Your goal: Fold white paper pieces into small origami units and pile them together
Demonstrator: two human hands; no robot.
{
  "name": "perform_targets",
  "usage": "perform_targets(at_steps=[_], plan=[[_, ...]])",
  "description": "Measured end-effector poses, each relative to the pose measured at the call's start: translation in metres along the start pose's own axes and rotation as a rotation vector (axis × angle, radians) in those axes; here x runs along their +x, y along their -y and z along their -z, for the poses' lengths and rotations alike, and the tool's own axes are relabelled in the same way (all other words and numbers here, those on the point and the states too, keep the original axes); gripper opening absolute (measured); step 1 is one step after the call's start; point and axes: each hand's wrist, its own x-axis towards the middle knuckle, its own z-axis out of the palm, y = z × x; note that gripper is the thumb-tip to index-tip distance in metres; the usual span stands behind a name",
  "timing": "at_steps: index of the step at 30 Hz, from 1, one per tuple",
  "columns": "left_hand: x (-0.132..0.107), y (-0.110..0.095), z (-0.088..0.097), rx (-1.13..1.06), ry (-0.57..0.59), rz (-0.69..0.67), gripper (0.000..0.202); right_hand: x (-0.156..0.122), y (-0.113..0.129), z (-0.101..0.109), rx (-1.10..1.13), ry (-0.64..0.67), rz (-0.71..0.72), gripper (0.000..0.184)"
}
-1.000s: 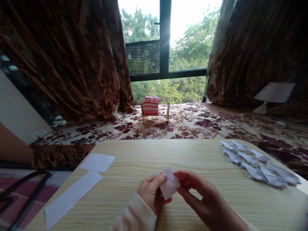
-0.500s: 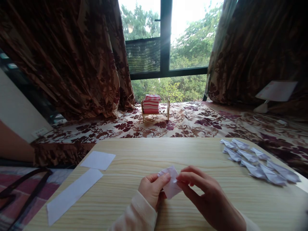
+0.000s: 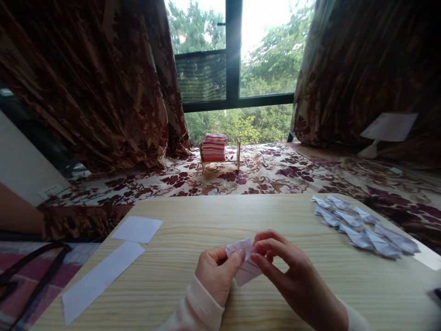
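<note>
pale wood-grained table (image 3: 179, 257), group of folded white paper pieces (image 3: 382, 243) at far right.
long white paper strip (image 3: 103, 282) at left, shorter white paper rectangle (image 3: 138, 229) just beyond. right hand (image 3: 292, 271) half curled, thumb and fingertip at edge of small folded white paper (image 3: 248, 274); pinching or not, cannot tell. left hand (image 3: 215, 271) pinches that paper, thumb on top, above near middle of table.

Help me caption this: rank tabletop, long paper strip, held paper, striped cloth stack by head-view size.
1. Wooden tabletop
2. Long paper strip
Unsure: folded paper and striped cloth stack look close, paper partly hidden.
</note>
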Motion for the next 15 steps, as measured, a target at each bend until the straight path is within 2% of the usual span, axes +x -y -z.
perform_targets(at_steps=[7, 15], plan=[[-0.0008, 0.0045, -0.0008, 0.053, 0.004, -0.018, 0.030, 0.0005, -0.0003, -0.0018, 0.012, -0.017, -0.053, 0.012], [-0.0014, 0.0069, -0.0031, 0.091, -0.005, -0.105, 0.029, 0.0021, 0.0017, -0.0014, 0.065, -0.022, -0.126, 0.013]])
